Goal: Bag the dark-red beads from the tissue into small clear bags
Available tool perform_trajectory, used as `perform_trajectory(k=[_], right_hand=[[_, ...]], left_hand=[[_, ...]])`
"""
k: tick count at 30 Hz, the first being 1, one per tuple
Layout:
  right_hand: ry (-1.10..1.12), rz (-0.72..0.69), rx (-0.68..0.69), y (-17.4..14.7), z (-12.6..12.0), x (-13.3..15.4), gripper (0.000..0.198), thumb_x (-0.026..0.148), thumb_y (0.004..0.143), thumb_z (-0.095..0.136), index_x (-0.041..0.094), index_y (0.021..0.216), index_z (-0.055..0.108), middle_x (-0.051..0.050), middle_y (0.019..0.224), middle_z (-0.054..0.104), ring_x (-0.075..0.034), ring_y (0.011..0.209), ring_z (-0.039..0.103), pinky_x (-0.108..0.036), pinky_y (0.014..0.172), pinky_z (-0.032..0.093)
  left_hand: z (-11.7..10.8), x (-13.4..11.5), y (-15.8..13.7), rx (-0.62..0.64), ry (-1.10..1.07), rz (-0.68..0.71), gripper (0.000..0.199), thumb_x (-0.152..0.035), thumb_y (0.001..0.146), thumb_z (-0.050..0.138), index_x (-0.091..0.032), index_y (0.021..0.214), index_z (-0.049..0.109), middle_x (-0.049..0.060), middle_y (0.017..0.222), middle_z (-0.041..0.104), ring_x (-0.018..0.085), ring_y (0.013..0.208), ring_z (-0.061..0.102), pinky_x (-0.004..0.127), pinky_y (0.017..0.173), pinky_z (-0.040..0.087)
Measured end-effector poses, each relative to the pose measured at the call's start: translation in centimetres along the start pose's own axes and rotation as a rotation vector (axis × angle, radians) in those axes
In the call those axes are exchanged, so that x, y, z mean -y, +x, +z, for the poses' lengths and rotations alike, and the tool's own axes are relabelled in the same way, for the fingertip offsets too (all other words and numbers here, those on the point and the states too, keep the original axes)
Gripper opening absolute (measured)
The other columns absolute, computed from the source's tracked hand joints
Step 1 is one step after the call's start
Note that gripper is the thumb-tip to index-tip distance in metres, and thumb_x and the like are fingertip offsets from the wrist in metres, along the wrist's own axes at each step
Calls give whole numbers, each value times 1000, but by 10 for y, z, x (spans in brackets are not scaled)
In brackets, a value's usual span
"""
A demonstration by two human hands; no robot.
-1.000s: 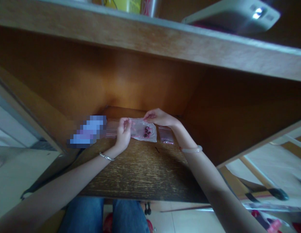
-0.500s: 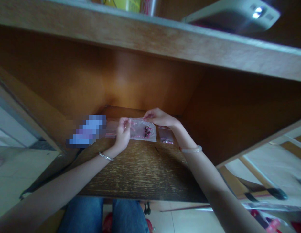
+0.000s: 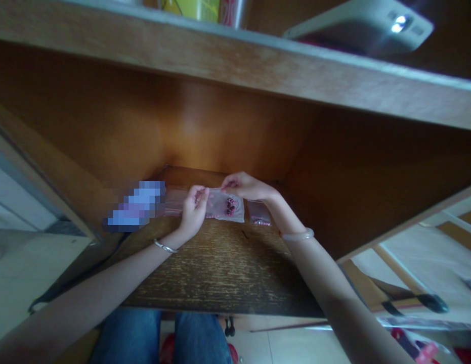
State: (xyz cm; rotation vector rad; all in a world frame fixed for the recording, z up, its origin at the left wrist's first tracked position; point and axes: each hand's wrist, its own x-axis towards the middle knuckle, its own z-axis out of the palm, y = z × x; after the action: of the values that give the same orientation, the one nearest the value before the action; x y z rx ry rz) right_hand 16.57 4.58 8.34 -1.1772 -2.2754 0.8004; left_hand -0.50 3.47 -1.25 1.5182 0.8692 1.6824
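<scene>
A clear plastic bag (image 3: 219,208) holding a clump of small dark red and pink pieces lies on the worn wooden desk top. My left hand (image 3: 193,212), with a silver bangle at its wrist, is closed in a pinch on the bag's upper left part. At the top edge, the thumb and fingers of my right hand (image 3: 248,186) pinch the bag near my left fingertips. A pale bangle circles my right wrist. Just right of the bag, partly under my right hand, is a smaller clear packet (image 3: 259,213) with pink bits along its bottom.
More clear plastic packaging (image 3: 172,202) lies left of my left hand, beside a blurred-out bluish object (image 3: 138,205). Wooden side walls and a shelf (image 3: 235,58) overhead enclose the desk (image 3: 220,268). On the shelf rests a phone (image 3: 364,28) with its light on.
My left hand has shifted slightly right along the bag, and my right hand slightly left, so the fingertips are closer together. Both still pinch the bag.
</scene>
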Motion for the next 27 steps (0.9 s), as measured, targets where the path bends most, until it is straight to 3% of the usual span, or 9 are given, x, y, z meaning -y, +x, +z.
perform_trajectory(k=[9, 19, 27], right_hand=[[55, -24, 37, 1, 1, -3, 17, 27, 76, 60, 12, 82, 66, -3, 76, 64, -12, 67, 54, -24, 61, 42], [37, -42, 67, 1, 6, 2, 11, 21, 78, 56, 12, 79, 63, -3, 73, 61, -11, 65, 52, -23, 59, 40], [86, -57, 102, 2, 11, 2, 19, 30, 81, 56, 12, 81, 62, -3, 73, 62, -11, 64, 53, -23, 58, 41]], left_hand=[[0, -1, -2, -6, 56, 33, 24, -42, 87, 53, -19, 80, 52, -1, 69, 60, 10, 61, 56, 23, 61, 46], [2, 2, -2, 144, -28, -21, 23, -43, 84, 57, -20, 83, 57, 0, 74, 61, 11, 63, 56, 23, 60, 47], [0, 0, -2, 118, -7, 12, 24, -42, 83, 59, -19, 79, 58, 0, 71, 58, 11, 63, 55, 22, 59, 45]])
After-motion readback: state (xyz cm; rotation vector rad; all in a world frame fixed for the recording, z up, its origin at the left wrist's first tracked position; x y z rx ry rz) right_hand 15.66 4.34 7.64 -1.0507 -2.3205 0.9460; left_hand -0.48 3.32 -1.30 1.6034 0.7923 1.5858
